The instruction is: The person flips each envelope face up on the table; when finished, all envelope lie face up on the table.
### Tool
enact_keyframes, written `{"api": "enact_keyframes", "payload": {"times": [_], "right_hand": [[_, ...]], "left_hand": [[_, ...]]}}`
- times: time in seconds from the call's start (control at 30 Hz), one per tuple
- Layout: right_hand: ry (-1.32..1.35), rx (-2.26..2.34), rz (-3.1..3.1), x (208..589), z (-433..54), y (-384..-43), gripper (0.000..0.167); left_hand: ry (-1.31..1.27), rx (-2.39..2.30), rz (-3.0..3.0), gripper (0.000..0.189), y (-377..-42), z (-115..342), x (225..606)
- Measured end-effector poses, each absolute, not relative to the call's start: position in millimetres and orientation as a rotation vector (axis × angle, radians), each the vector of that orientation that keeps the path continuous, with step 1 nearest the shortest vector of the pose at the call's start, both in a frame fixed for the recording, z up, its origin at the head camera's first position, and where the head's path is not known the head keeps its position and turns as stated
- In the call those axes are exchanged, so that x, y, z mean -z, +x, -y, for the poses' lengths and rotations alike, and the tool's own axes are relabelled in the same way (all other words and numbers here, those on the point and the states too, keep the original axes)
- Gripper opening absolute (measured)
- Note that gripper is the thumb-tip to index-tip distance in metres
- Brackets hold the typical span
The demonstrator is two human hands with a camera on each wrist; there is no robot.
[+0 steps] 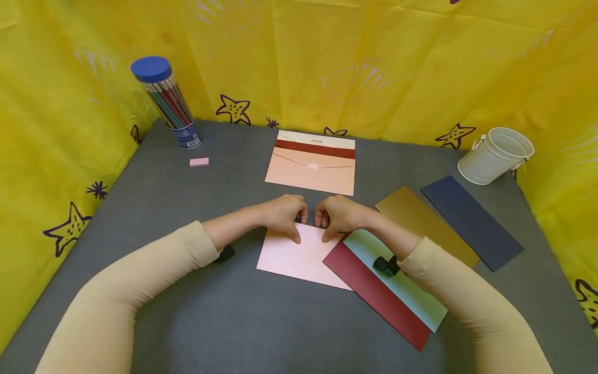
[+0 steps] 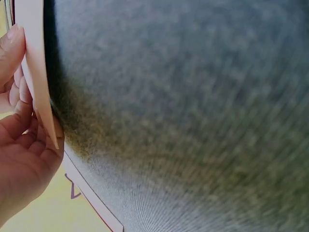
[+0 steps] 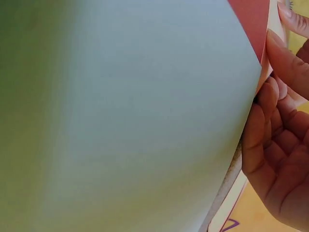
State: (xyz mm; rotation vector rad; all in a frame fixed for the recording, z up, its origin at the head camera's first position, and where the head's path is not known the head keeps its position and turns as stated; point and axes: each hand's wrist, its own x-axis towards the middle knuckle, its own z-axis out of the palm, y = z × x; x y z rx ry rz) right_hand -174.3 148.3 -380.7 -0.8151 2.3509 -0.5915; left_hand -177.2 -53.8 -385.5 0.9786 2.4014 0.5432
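Observation:
A flat, pale pink paper piece (image 1: 291, 259) lies on the grey table; whether it is a card or an envelope I cannot tell. At its far edge my left hand (image 1: 285, 213) pinches it, thumb on top and fingers curled at the edge. Just to the right, my right hand (image 1: 344, 214) pinches the same edge likewise. The right wrist view shows that hand's thumb (image 3: 287, 63) on the paper and its fingers curled below. Overlapping the pink piece's right side are a dark red paper piece (image 1: 374, 291) and a mint green one (image 1: 420, 298), under my right forearm.
Overlapping envelopes, white, dark red and peach (image 1: 303, 174), lie beyond my hands. Gold (image 1: 420, 218) and navy (image 1: 472, 221) paper pieces lie to the right, near a white bucket (image 1: 486, 161). At back left stand a pencil tub (image 1: 168, 104) and a pink eraser (image 1: 199, 162).

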Motion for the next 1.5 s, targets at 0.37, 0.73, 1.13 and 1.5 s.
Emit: {"api": "enact_keyframes", "payload": {"times": [0.37, 0.73, 1.13, 1.5], "right_hand": [[-0.801, 0.688, -2.305, 375.2, -148.7, -176.1, 0.02], [-0.709, 0.738, -2.406, 376.1, -155.5, -183.7, 0.018], [-0.413, 1.067, -2.229, 368.0, -174.3, -201.5, 0.025], [-0.207, 1.346, -2.199, 348.7, -216.1, -217.0, 0.035]], "left_hand": [[0.872, -0.671, -2.272, 0.03, -190.0, 70.5, 378.4], [0.729, -0.761, -2.272, 0.027, -211.6, 105.0, 369.8], [0.601, -0.843, -2.342, 0.028, -230.8, 131.0, 362.0], [0.312, -1.158, -2.328, 0.028, -243.9, 148.8, 356.3]]}}
